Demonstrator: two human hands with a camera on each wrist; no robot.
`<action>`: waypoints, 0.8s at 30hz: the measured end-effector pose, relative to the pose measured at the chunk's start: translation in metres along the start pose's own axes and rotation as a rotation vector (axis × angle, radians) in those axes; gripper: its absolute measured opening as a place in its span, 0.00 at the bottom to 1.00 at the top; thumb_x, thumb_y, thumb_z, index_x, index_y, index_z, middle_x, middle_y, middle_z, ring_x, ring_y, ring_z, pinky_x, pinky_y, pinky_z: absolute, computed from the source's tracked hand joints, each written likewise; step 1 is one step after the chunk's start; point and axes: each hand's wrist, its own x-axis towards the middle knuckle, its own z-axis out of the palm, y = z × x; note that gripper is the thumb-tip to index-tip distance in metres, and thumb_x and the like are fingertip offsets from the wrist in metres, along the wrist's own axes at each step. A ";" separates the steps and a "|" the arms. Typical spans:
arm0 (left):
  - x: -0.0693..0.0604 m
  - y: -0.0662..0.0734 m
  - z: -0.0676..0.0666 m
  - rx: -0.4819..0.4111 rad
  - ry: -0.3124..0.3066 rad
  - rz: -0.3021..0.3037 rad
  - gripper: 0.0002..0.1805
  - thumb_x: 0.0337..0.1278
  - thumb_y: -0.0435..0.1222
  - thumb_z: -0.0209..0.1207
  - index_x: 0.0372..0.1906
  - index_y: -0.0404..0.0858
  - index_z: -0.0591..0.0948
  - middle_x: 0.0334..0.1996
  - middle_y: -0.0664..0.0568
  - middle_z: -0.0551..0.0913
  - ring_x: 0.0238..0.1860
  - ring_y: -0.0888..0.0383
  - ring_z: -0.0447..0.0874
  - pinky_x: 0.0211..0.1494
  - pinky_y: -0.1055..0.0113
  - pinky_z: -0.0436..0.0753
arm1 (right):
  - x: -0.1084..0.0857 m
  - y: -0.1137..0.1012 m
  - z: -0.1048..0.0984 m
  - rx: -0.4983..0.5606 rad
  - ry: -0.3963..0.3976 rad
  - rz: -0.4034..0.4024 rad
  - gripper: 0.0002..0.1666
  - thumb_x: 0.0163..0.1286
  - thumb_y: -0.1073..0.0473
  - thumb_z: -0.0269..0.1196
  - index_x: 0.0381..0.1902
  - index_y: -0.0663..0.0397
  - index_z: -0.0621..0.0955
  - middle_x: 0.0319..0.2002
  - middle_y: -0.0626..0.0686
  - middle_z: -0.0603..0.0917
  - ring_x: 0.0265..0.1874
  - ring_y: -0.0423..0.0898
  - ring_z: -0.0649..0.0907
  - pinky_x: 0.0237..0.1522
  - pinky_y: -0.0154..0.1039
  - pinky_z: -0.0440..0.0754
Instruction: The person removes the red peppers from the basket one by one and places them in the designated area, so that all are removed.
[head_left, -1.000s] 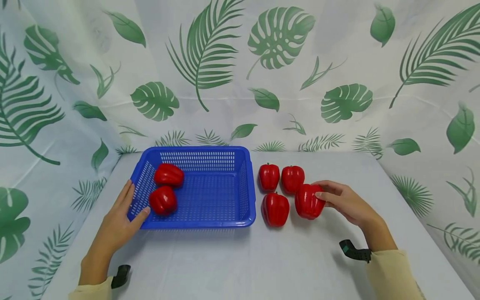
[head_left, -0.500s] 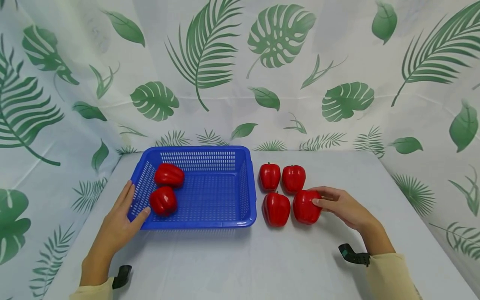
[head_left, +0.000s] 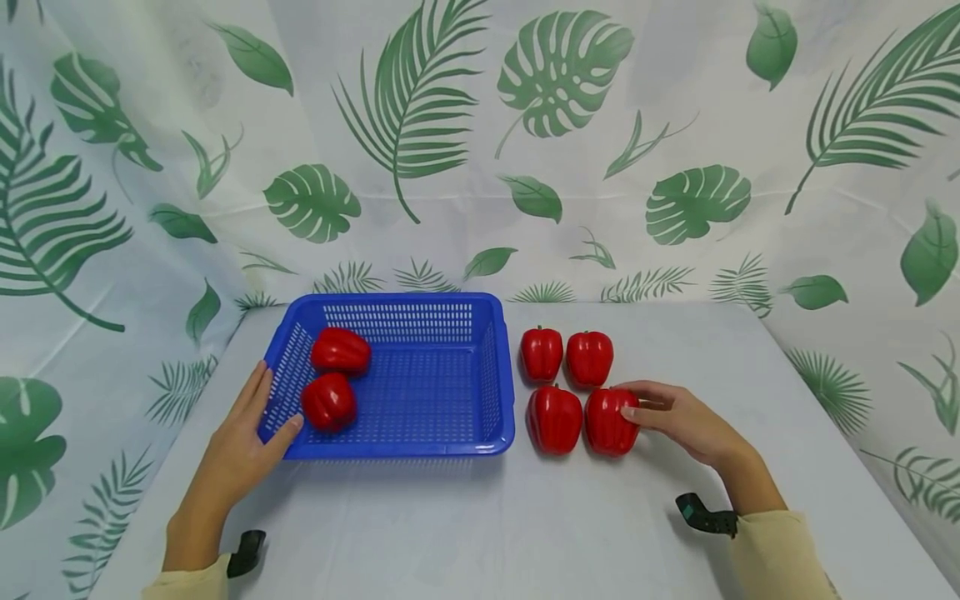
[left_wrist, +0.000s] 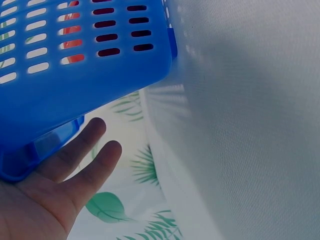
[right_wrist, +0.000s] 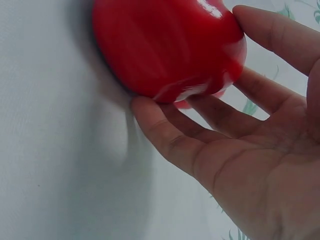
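Note:
At the left, my left hand (head_left: 236,458) rests against the side of a blue plastic basket (head_left: 390,451), its thumb by the front corner. In the left wrist view, two fingers (left_wrist: 95,167) are straight below the basket's slotted wall (left_wrist: 115,70). Inside the basket lie two red bell peppers (head_left: 341,350). My right hand (head_left: 686,421) holds another red bell pepper (head_left: 609,429) at the front right of a loose group on the table. The right wrist view shows its thumb and fingertips on the glossy pepper (right_wrist: 170,45), which appears to sit on the cloth.
Three other bell peppers stand beside the held one: one to its left (head_left: 555,421) and two behind (head_left: 542,354). A white cloth covers the table (head_left: 480,533). A leaf-patterned curtain (head_left: 450,167) hangs behind and at both sides.
My right hand has lowered the bell pepper toward the front and slightly left, down beside the front pepper of the group. The left hand and basket have stayed in place.

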 end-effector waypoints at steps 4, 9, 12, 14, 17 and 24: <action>0.001 0.001 0.000 -0.001 -0.006 -0.006 0.51 0.76 0.50 0.59 0.86 0.30 0.46 0.87 0.35 0.41 0.82 0.26 0.47 0.69 0.22 0.62 | 0.000 0.000 0.001 0.004 -0.008 -0.009 0.38 0.74 0.54 0.70 0.76 0.63 0.73 0.69 0.68 0.76 0.69 0.68 0.72 0.56 0.54 0.87; 0.000 0.002 -0.001 -0.001 -0.011 -0.009 0.51 0.76 0.50 0.59 0.86 0.30 0.45 0.87 0.35 0.41 0.82 0.26 0.47 0.69 0.21 0.62 | 0.000 0.000 0.003 0.003 -0.007 0.003 0.39 0.73 0.54 0.70 0.76 0.62 0.73 0.70 0.67 0.76 0.71 0.68 0.70 0.57 0.56 0.86; 0.000 0.003 -0.001 0.001 -0.008 -0.006 0.51 0.76 0.50 0.59 0.86 0.29 0.46 0.87 0.35 0.42 0.82 0.26 0.47 0.69 0.21 0.62 | 0.000 0.000 0.004 -0.001 -0.001 0.012 0.39 0.73 0.53 0.70 0.76 0.62 0.73 0.70 0.67 0.76 0.71 0.68 0.70 0.57 0.57 0.86; 0.000 0.003 -0.001 0.000 -0.003 -0.003 0.51 0.76 0.50 0.59 0.86 0.29 0.46 0.87 0.35 0.42 0.82 0.26 0.47 0.69 0.21 0.62 | 0.000 0.000 0.004 -0.006 -0.002 0.008 0.40 0.73 0.53 0.70 0.77 0.62 0.72 0.71 0.68 0.75 0.71 0.68 0.70 0.57 0.58 0.86; 0.000 0.002 -0.001 -0.003 0.001 -0.001 0.51 0.76 0.49 0.59 0.86 0.29 0.46 0.87 0.35 0.42 0.82 0.26 0.47 0.69 0.21 0.62 | 0.000 0.000 0.005 -0.012 -0.001 0.010 0.40 0.73 0.52 0.70 0.77 0.62 0.72 0.71 0.67 0.75 0.71 0.68 0.70 0.58 0.58 0.86; 0.000 0.001 0.000 -0.005 0.002 -0.004 0.51 0.75 0.49 0.60 0.86 0.30 0.46 0.87 0.36 0.42 0.82 0.27 0.47 0.68 0.21 0.63 | 0.001 -0.001 0.005 -0.014 -0.001 0.018 0.40 0.74 0.52 0.70 0.77 0.60 0.72 0.71 0.66 0.75 0.71 0.67 0.70 0.58 0.56 0.86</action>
